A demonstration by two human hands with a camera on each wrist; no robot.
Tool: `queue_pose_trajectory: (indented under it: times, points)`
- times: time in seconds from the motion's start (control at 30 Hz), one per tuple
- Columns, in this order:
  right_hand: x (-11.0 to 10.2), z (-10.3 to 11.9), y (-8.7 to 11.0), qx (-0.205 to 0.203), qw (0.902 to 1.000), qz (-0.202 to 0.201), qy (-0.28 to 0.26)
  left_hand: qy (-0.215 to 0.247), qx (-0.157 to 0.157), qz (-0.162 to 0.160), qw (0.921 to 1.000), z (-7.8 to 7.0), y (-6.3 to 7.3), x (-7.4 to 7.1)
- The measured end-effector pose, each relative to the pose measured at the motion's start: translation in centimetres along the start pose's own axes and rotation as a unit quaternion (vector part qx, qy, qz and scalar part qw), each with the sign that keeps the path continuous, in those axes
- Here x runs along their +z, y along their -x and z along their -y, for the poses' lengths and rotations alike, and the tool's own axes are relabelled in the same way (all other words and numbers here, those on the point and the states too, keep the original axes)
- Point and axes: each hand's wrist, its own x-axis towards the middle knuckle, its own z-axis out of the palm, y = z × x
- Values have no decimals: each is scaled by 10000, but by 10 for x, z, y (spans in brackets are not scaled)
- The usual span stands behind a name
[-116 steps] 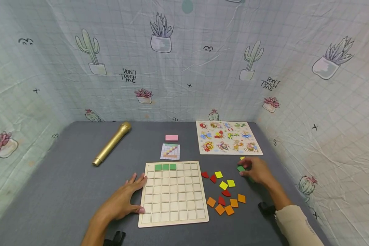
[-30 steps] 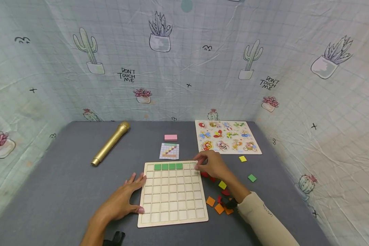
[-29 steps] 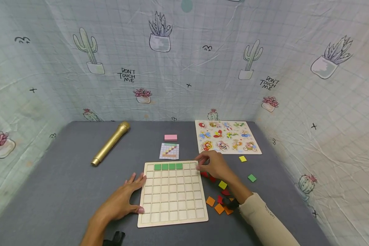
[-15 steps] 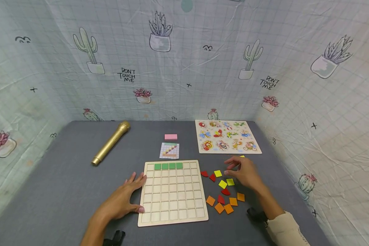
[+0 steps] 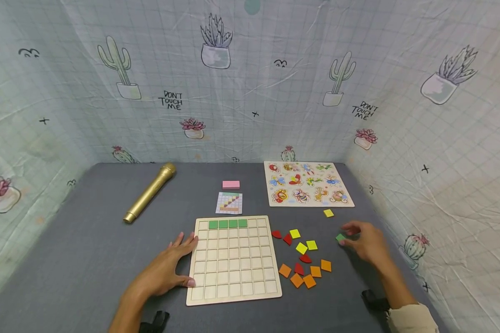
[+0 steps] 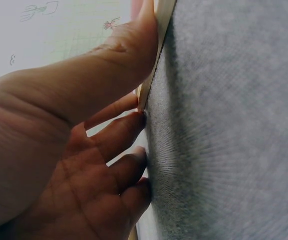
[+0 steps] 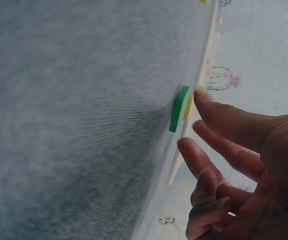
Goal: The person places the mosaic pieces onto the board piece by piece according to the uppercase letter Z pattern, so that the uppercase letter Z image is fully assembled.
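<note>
A wooden grid board [image 5: 229, 259] lies on the table, with several green square tiles [image 5: 228, 224] in its top row. Along its left edge rests my left hand [image 5: 164, 270], fingers spread and thumb over the lower left rim. The left wrist view shows the thumb [image 6: 128, 50] along the board's edge. Over at the right, my right hand [image 5: 366, 243] hovers at a loose green tile [image 5: 340, 237]. In the right wrist view this green tile [image 7: 180, 109] lies on the table, the thumb tip right at it and the other fingers apart from the thumb.
Several yellow tiles [image 5: 302, 248], red pieces [image 5: 305, 259] and orange tiles [image 5: 309, 281] lie right of the board. Behind are a pattern card [image 5: 229, 203], a pink block [image 5: 231, 185], a gold microphone-like tube [image 5: 150, 193] and an insect puzzle board [image 5: 308, 184]. One yellow tile [image 5: 328, 213] sits apart.
A fourth-column-side green tile has joined the top row since the oldest frame. My right hand has gone from the board's upper right corner rightward to the loose green tile. The left hand stays put.
</note>
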Motion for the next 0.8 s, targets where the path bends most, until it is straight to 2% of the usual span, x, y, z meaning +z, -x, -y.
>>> queue_pose_trajectory:
  times: [0.17,0.4,0.6,0.8]
  points:
    - [3,-2,-2,165,9991,284,272,-21,5,-2,10000,0,0,-1]
    - [9,5,-9,97,9991,337,237,-27,2,-29,10000,-1,1,-1]
    - [13,24,-12,-46,9994,347,11,53,15,-50,10000,-1,1,-1]
    - [24,55,-22,-487,9968,433,-463,-17,45,-85,10000,2,1,2]
